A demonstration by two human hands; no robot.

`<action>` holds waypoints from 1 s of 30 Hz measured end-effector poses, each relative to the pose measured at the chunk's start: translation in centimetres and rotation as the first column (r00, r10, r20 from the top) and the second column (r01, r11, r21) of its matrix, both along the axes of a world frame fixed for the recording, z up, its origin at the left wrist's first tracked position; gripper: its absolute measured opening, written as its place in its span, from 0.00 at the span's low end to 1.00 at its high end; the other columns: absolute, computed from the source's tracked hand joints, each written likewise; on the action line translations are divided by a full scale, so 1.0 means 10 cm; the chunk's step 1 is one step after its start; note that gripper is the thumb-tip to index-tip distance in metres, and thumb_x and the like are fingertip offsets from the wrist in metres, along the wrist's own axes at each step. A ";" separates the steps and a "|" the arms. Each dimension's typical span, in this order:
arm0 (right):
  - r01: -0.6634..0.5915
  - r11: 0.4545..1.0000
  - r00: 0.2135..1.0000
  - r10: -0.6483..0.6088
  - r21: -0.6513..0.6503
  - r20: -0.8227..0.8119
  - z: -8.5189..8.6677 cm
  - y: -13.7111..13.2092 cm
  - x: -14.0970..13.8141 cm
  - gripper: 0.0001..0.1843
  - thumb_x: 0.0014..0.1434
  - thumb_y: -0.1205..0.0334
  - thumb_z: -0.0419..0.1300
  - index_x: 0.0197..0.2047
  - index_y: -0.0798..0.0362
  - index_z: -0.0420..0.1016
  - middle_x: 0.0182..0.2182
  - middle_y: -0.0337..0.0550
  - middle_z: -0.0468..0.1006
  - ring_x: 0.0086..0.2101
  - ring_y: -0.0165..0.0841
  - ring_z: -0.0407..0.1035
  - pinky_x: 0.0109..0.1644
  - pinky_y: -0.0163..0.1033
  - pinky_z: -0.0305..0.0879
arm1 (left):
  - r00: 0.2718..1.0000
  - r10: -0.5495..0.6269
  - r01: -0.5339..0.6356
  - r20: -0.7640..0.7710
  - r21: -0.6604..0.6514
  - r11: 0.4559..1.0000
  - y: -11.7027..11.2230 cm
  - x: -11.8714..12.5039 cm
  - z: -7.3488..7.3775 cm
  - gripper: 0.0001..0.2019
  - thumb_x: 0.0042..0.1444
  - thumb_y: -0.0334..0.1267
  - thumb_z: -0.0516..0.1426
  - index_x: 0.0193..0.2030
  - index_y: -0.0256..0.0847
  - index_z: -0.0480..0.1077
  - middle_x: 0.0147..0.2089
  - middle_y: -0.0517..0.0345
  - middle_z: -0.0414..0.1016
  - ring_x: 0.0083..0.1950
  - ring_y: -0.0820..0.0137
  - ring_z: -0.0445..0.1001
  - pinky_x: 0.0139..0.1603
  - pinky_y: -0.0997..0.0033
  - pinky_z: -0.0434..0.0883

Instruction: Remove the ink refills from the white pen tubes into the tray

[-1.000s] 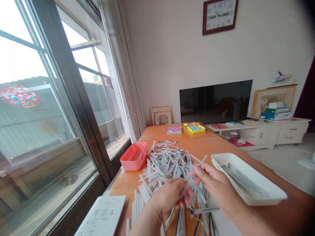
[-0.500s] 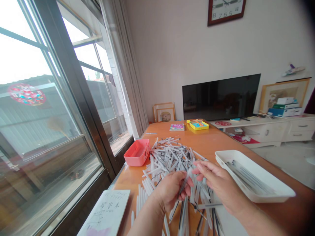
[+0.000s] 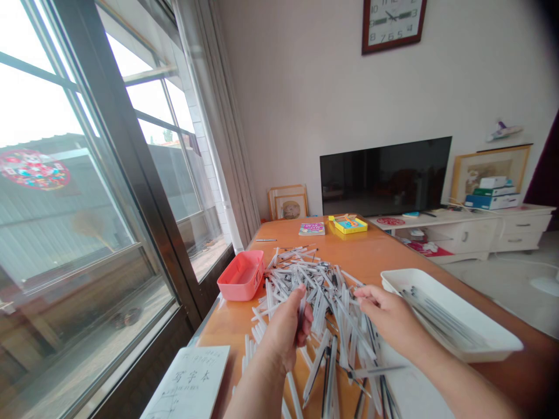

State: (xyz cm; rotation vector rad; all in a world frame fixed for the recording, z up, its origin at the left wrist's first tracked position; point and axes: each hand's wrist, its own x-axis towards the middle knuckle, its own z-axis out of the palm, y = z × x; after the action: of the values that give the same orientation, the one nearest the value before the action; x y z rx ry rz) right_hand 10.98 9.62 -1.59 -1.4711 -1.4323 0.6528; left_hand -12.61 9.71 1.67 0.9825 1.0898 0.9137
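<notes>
The left hand [image 3: 288,329] is held above the near part of a pile of pens [image 3: 321,299], with its thumb pointed forward and its fingers curled round a slim tube [image 3: 301,317], probably so that it is kept steady against the palm. The right hand [image 3: 384,311] is placed at the right edge of the pile, with the thumb and fingers bent and brought near each other; whether a pen is pinched there cannot be told. The pile is spread in the middle of the table [image 3: 379,256], between a red box [image 3: 240,291] on the left and a white tray [image 3: 489,353] on the right, so both containers seem to be placed within easy reach (the tray is just beside the right forearm). In the tray, thin rods [image 3: 441,320] are laid in nearly one direction, perhaps because they are guided by its long shape. A notebook [image 3: 192,378] is put near the left forearm, away from the pens, and is cut off by the lower border. Most of the tube is hidden by the left fingers, the lower pens are covered by the upper ones, and the right fingertips are hard to make out among the pale pens.
</notes>
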 end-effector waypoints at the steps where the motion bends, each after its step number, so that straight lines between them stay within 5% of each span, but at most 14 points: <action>1: 0.011 1.000 0.999 -0.011 -0.009 0.035 0.00 0.03 0.01 0.15 0.57 0.54 0.58 0.43 0.49 0.80 0.34 0.42 0.83 0.38 0.40 0.75 0.42 0.40 0.66 | 1.000 0.011 -0.011 -0.006 -0.009 1.000 0.00 0.00 0.00 0.32 0.54 0.70 0.49 0.22 0.40 0.64 0.15 0.64 0.57 0.17 0.78 0.49 0.21 0.73 0.42; 10: -0.183 0.980 0.944 0.196 -0.073 0.267 0.07 0.06 -0.19 0.08 0.53 0.62 0.59 0.30 0.48 0.80 0.24 0.35 0.79 0.27 0.33 0.70 0.30 0.33 0.55 | 0.995 0.099 -0.099 0.023 -0.021 0.995 0.01 -0.04 0.04 0.27 0.57 0.63 0.50 0.21 0.41 0.62 0.15 0.66 0.52 0.17 0.79 0.45 0.20 0.74 0.39; 17: -0.367 0.908 0.807 0.418 -0.200 0.417 0.17 -0.12 -0.49 0.09 0.53 0.65 0.59 0.31 0.46 0.82 0.23 0.34 0.79 0.25 0.31 0.69 0.27 0.33 0.50 | 0.990 0.137 -0.137 0.040 -0.008 0.991 0.04 -0.06 0.02 0.28 0.56 0.65 0.51 0.22 0.41 0.63 0.15 0.65 0.54 0.17 0.78 0.47 0.19 0.74 0.41; 30: -0.274 0.935 0.614 0.350 -0.225 0.708 0.23 -0.22 -0.73 0.05 0.50 0.62 0.61 0.28 0.46 0.79 0.30 0.39 0.83 0.35 0.39 0.75 0.33 0.38 0.49 | 0.988 0.149 -0.149 0.032 -0.007 0.989 0.06 -0.06 0.01 0.28 0.55 0.65 0.52 0.22 0.40 0.64 0.16 0.65 0.55 0.18 0.78 0.47 0.20 0.74 0.40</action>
State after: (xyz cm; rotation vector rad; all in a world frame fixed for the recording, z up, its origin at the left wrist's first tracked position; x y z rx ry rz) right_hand 3.69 7.43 0.69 -1.6639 -2.3707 0.3131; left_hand -13.25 10.29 1.75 0.8881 1.1486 1.0440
